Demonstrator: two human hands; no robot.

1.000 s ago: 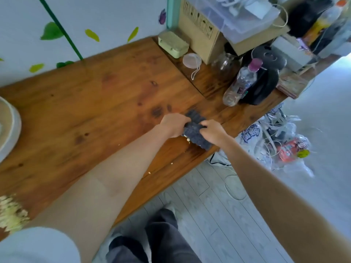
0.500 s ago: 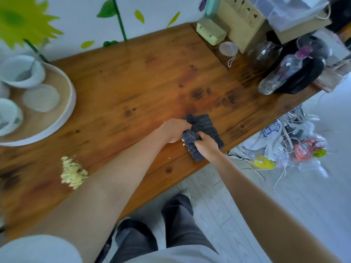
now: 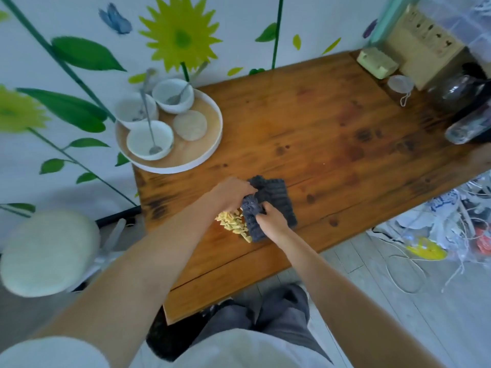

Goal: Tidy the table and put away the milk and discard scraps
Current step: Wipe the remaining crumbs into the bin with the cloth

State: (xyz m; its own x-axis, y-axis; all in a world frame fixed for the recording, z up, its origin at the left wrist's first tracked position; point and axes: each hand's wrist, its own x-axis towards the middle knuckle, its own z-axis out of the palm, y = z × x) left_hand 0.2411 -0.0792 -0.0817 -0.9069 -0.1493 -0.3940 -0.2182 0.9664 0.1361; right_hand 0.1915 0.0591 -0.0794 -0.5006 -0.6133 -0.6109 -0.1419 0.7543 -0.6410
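A dark grey knitted cloth [image 3: 276,197] lies bunched on the wooden table [image 3: 332,134] near its front edge. My left hand [image 3: 232,191] grips the cloth's upper left part. My right hand [image 3: 271,219] grips its lower edge. A pile of pale yellow scraps [image 3: 232,223] lies on the table right against the cloth's left side, partly under my left hand. No milk container can be made out.
A round tray [image 3: 202,158] at the table's back left holds three white bowls with spoons [image 3: 150,139] and a flat round disc. A bottle [image 3: 467,126], a jar, a green box [image 3: 377,62] and a cardboard box crowd the right end. Bags and cords litter the floor [image 3: 425,235] at right. A round stool [image 3: 47,251] stands at left.
Both hands have slid the cloth leftward along the table to the scrap pile, which now touches its left side. The view has swung left, showing the tray and stool.
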